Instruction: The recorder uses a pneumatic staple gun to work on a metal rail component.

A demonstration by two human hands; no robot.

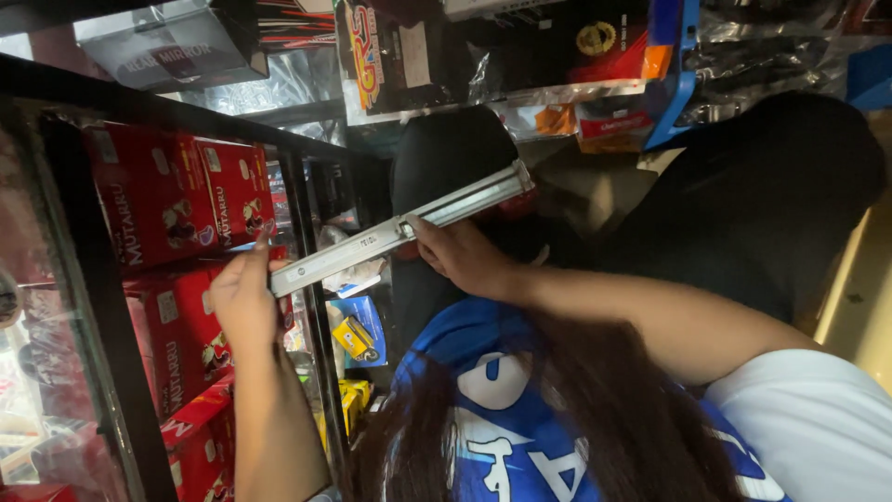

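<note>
I'm holding the long grey metal rail (400, 230) by both ends-ish: my left hand (243, 299) is pinching its lower end, my right hand (460, 256) is gripping mid-length. Rail is slanting across the glass cabinet (102, 307) of red boxes (177, 200).

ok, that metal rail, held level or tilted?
Tilted: the metal rail slopes up from the left hand toward the right hand; both grip it.

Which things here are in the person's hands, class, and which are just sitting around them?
In hand:
- long metal bar, gripped by the left hand at one end and the right hand near the middle

Just sitting around:
- red boxes behind the glass
- black shelf frame
- small yellow box
- packets in clear wrap above
</note>
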